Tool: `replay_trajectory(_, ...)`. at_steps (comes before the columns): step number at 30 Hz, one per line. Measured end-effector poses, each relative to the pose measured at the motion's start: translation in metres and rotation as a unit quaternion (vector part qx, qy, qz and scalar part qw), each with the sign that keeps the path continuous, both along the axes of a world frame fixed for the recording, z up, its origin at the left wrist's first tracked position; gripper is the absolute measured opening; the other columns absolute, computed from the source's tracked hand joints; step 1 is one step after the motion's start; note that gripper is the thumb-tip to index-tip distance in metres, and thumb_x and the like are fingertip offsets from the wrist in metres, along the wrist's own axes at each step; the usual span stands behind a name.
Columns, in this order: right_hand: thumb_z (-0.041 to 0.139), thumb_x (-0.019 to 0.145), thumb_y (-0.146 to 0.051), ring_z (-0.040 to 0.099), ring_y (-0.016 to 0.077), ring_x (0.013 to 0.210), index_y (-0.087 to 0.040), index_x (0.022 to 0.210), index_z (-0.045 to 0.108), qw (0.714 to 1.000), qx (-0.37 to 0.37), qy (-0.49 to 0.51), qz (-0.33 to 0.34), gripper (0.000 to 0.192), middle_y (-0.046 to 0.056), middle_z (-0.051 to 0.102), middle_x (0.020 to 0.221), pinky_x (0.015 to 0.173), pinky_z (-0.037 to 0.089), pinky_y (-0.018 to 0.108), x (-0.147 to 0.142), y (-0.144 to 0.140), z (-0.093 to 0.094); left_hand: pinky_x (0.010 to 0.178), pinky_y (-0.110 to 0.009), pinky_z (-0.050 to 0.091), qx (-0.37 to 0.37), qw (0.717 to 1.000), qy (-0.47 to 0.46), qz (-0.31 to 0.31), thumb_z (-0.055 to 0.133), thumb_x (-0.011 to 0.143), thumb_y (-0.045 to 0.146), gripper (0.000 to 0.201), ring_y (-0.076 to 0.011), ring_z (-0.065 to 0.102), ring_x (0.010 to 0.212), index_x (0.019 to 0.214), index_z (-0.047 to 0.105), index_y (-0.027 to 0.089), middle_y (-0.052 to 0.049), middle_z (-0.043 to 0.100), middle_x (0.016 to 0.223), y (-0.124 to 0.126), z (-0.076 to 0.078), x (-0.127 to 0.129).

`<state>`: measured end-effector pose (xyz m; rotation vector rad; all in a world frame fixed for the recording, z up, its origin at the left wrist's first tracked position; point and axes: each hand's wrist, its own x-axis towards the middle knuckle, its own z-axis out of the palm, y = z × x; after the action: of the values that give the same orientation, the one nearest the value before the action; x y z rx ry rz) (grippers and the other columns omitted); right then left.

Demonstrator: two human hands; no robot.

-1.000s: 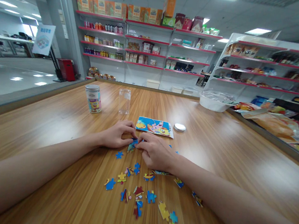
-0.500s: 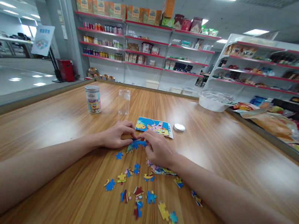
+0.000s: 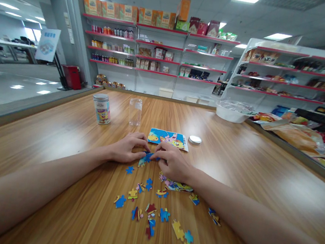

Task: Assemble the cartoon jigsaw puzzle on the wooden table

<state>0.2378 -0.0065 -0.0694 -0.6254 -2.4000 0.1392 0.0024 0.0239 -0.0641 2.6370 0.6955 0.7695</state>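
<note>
Blue puzzle pieces (image 3: 145, 159) lie between the hands (image 3: 128, 148) (image 3: 174, 163) (both touching them; grip unclear).

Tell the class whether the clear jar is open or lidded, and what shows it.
Open: the clear jar shows a bare, see-through top with nothing covering it. A silver lid lies apart from it.

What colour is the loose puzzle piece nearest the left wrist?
The puzzle piece is blue, best seen in the head view.
</note>
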Motion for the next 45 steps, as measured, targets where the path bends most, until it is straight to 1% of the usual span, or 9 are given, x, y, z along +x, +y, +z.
replay_trajectory(6,0.052,0.081,-0.002,0.057,0.0226,0.087,-0.013,0.095,0.073,0.998,0.037,-0.042,0.0,0.027,0.011,0.06,0.092,0.077,0.049,0.036,-0.001,-0.004,0.003,0.088,-0.037,0.045,0.003,1.0,-0.001,0.0,0.062,0.09,0.036,0.021,-0.0229,0.056,0.094,0.096,0.072,0.018,-0.008,0.058,0.097,-0.001,0.001,0.001)
replay_trajectory(10,0.056,0.082,-0.006,0.058,0.0198,0.078,-0.013,0.088,0.071,0.996,0.044,-0.079,-0.016,0.018,0.009,0.063,0.086,0.07,0.045,0.033,0.001,-0.016,0.024,0.089,-0.037,0.046,0.003,1.0,-0.003,0.0,0.063,0.09,0.036,0.021,-0.0228,0.056,0.095,0.095,0.072,0.018,-0.008,0.058,0.098,0.0,0.0,0.0)
replay_trajectory(15,0.073,0.078,-0.018,0.053,0.0121,0.058,-0.02,0.08,0.072,0.958,-0.129,-0.255,0.028,0.003,-0.003,0.063,0.066,0.053,0.034,0.026,0.004,-0.041,0.07,0.09,-0.037,0.047,-0.004,1.0,0.002,0.006,0.063,0.09,0.036,0.021,-0.0224,0.056,0.095,0.096,0.072,0.019,-0.008,0.058,0.099,-0.001,0.001,0.0)
replay_trajectory(19,0.086,0.068,-0.027,0.048,0.0094,0.05,-0.021,0.072,0.07,0.909,-0.216,-0.35,0.074,0.018,-0.007,0.057,0.058,0.045,0.027,0.024,0.003,-0.057,0.088,0.09,-0.037,0.047,-0.01,1.0,0.004,0.008,0.062,0.09,0.036,0.021,-0.022,0.057,0.094,0.096,0.072,0.019,-0.008,0.057,0.099,-0.002,0.002,0.0)
replay_trajectory(30,0.082,0.07,-0.019,0.037,0.0106,0.047,-0.021,0.063,0.06,0.91,-0.146,-0.374,0.1,0.023,-0.007,0.053,0.056,0.046,0.025,0.026,-0.003,-0.073,0.081,0.09,-0.038,0.046,-0.01,1.0,-0.005,0.005,0.063,0.089,0.034,0.019,-0.0224,0.057,0.094,0.095,0.072,0.018,-0.008,0.057,0.098,-0.001,0.001,0.0)
replay_trajectory(37,0.079,0.074,-0.011,0.053,0.0083,0.057,-0.018,0.071,0.065,0.89,-0.293,-0.313,0.153,0.016,-0.007,0.061,0.065,0.052,0.037,0.02,0.0,-0.059,0.086,0.09,-0.038,0.047,-0.009,1.0,0.001,0.003,0.063,0.089,0.035,0.019,-0.0224,0.057,0.095,0.095,0.072,0.018,-0.008,0.058,0.099,-0.002,0.002,0.0)
replay_trajectory(39,0.075,0.077,-0.009,0.055,0.0086,0.06,-0.017,0.079,0.067,0.916,-0.302,-0.229,0.135,0.011,-0.005,0.063,0.069,0.056,0.04,0.019,0.006,-0.042,0.079,0.09,-0.038,0.046,-0.006,1.0,0.003,0.005,0.063,0.089,0.035,0.02,-0.0226,0.057,0.095,0.095,0.071,0.018,-0.008,0.058,0.099,-0.001,0.001,0.0)
replay_trajectory(42,0.069,0.077,-0.005,0.058,0.0115,0.068,-0.014,0.097,0.068,0.969,-0.237,-0.07,0.029,0.022,0.0,0.066,0.078,0.059,0.043,0.021,0.017,-0.013,0.058,0.089,-0.038,0.047,-0.005,1.0,0.006,0.008,0.063,0.089,0.036,0.02,-0.0228,0.056,0.095,0.095,0.071,0.018,-0.008,0.058,0.098,-0.001,0.001,0.0)
replay_trajectory(45,0.063,0.081,-0.005,0.057,0.0126,0.065,-0.012,0.097,0.07,0.982,-0.183,-0.026,-0.043,0.019,0.002,0.066,0.074,0.06,0.043,0.024,0.026,0.007,0.032,0.088,-0.037,0.047,-0.006,1.0,0.004,0.006,0.063,0.089,0.036,0.021,-0.0223,0.056,0.094,0.095,0.072,0.019,-0.008,0.058,0.097,0.0,0.0,0.0)
